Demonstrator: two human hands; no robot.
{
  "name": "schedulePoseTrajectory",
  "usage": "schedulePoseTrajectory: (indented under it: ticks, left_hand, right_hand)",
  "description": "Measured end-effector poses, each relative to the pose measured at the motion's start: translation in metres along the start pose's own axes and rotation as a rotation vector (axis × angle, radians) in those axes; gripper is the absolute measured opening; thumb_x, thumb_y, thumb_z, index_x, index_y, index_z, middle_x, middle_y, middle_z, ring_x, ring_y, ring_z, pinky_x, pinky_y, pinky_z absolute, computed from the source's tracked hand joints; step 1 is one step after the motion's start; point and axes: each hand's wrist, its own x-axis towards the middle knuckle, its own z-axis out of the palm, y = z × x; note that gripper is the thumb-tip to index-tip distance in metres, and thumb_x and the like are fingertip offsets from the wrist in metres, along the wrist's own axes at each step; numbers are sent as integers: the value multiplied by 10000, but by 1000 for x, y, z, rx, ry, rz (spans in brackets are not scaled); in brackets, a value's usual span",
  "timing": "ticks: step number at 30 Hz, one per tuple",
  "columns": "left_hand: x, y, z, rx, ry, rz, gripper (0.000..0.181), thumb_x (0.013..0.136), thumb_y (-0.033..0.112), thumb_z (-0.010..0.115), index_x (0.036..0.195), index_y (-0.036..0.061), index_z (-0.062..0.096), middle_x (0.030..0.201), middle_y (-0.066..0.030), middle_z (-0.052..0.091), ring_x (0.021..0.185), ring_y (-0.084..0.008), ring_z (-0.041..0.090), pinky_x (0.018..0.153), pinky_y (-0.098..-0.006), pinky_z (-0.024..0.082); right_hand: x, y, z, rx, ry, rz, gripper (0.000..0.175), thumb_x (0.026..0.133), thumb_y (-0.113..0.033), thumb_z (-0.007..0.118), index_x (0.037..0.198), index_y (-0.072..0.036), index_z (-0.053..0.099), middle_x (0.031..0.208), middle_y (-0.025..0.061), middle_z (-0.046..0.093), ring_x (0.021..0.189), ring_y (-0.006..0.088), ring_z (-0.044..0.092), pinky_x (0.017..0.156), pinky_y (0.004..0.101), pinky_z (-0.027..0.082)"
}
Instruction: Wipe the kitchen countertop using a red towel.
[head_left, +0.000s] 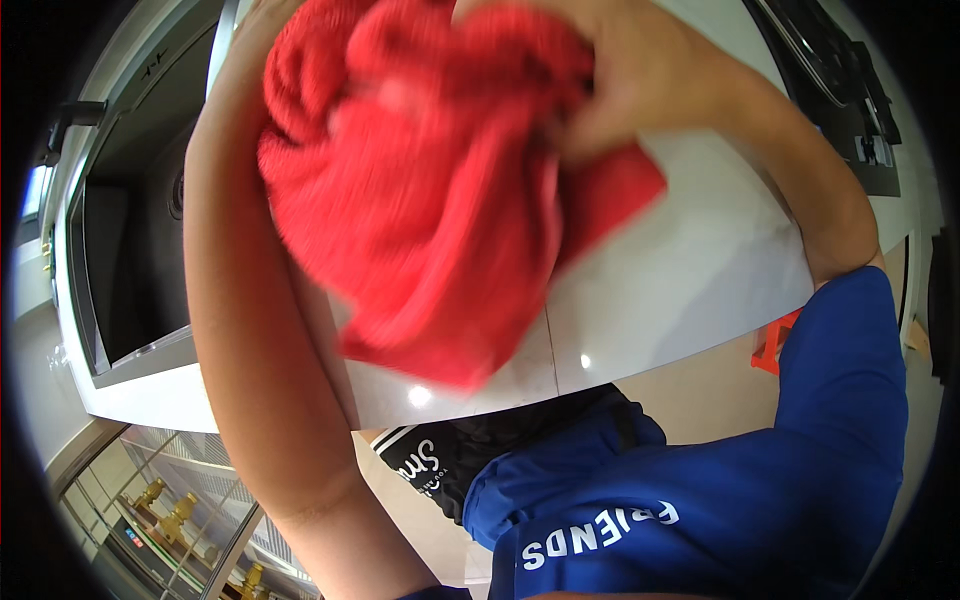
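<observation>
A red fabric cloth (420, 225), bunched in folds at the top and blurred, hangs above the white marbled countertop (637, 285). My right hand (615, 75) grips its upper right part, with the fingers partly hidden in the folds. On the left, my forearm reaches up beside the cloth to my left hand (266, 15) at the top edge. The fingers of that hand are hidden by the cloth or cut off by the frame, so its grip cannot be made out.
A dark sink (135, 247) with a black faucet (75, 116) lies at the left. At the upper right is a black cooktop (870, 161) with dark cookware (802, 45). A glass-fronted cabinet (180, 517) stands at the lower left, and an orange plastic object (766, 349) sits below the counter's right edge.
</observation>
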Motion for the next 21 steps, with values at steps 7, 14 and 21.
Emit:
schedulePoseTrajectory:
  ticks: [7, 14, 21]
  left_hand:
    - [-4, 7, 11, -19, 140, -123, 389, 907, 183, 605, 1272, 49, 589, 1293, -188, 591, 1280, -382, 502, 1074, -430, 419]
    - [-7, -11, 11, -9, 140, -42, 353, 964, 176, 537, 1280, 22, 570, 1303, -235, 578, 1266, -411, 513, 1084, -435, 411]
    - [-1, -4, 8, -68, 84, -144, 408, 986, 229, 470, 1320, 12, 556, 1359, -238, 559, 1324, -392, 487, 1122, -446, 381]
  right_hand:
    - [15, 29, -21, -312, 412, 629, 583, 772, -266, 826, 1191, 26, 545, 1054, 198, 704, 971, 260, 679, 853, 376, 520]
    - [-2, -2, 21, 35, 78, 100, 569, 724, -184, 775, 1237, -9, 602, 1018, 133, 719, 839, 240, 705, 791, 348, 548]
    - [1, 19, 6, 252, 41, 302, 610, 649, -68, 776, 1229, -41, 588, 1091, 159, 689, 920, 167, 683, 772, 335, 558]
